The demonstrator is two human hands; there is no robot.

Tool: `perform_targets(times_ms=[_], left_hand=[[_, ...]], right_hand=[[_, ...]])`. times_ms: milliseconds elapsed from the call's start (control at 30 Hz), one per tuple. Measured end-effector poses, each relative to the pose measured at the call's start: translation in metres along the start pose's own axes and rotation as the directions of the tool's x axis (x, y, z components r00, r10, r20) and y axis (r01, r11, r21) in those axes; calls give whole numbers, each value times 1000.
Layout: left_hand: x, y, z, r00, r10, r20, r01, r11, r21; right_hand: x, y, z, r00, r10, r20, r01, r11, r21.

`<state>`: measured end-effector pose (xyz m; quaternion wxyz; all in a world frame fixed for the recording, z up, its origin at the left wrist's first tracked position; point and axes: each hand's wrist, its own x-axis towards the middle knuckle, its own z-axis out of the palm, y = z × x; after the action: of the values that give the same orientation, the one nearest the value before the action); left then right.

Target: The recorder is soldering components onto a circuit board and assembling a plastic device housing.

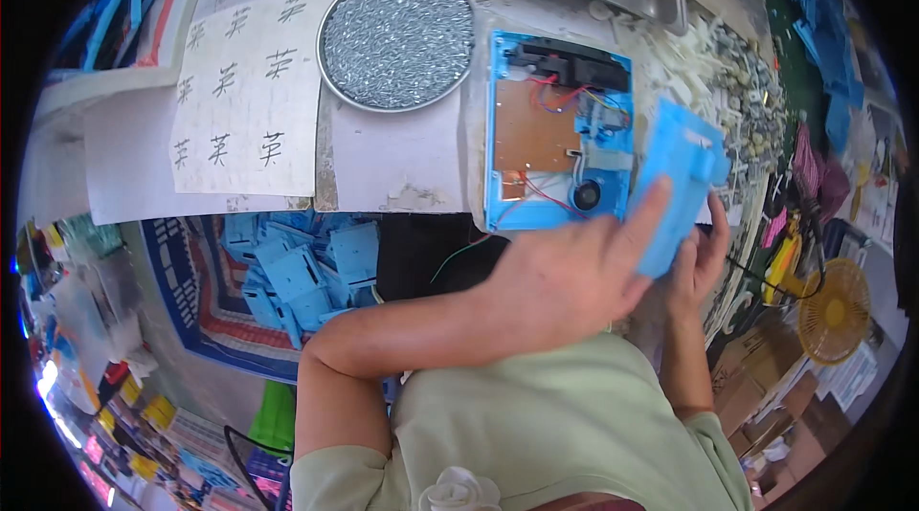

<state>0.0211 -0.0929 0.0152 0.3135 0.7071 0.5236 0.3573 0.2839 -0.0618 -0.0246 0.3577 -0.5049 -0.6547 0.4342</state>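
Note:
Tilted above the bench edge is a blue plastic panel (675,181), slightly blurred, with a raised block on its right side. My left hand (584,272) reaches across from the left and grips its lower left edge, the index finger lying along its face. At the panel's lower right edge, my right hand (697,267) has its fingers curled against it; part of the grip is hidden. Just left of the panel lies a blue plastic housing (498,128), open side up. It contains a brown circuit board (531,133), red and blue wires, a black round part (586,195) and a black block (574,66).
A round metal dish (325,61) of small screws stands behind, near a handwritten sheet (244,99). White plastic and metal parts (718,80) are heaped at the right. Below the bench, a blue basket (177,272) holds blue panels (297,267). A yellow fan (835,310) stands far right.

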Motion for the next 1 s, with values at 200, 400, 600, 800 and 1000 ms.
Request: perform_targets(times_ms=[200,400,600,800,1000], left_hand=[[7,-3,9,989,111,-95,-111,994,0],[20,-34,-35,991,-130,40,132,990,-46],[6,-54,-47,966,-213,-148,217,976,11],[3,-57,-36,959,-205,-195,197,978,-63],[-3,-51,-38,923,-334,-193,306,939,-158]], right_hand=[[-4,-11,0,983,36,-180,-56,993,-106],[36,-21,32,999,36,-17,-40,966,-254],[71,-35,57,981,-108,159,149,950,-276],[56,-28,48,975,-92,204,131,974,-186],[76,-28,51,927,-239,288,303,932,-200]])
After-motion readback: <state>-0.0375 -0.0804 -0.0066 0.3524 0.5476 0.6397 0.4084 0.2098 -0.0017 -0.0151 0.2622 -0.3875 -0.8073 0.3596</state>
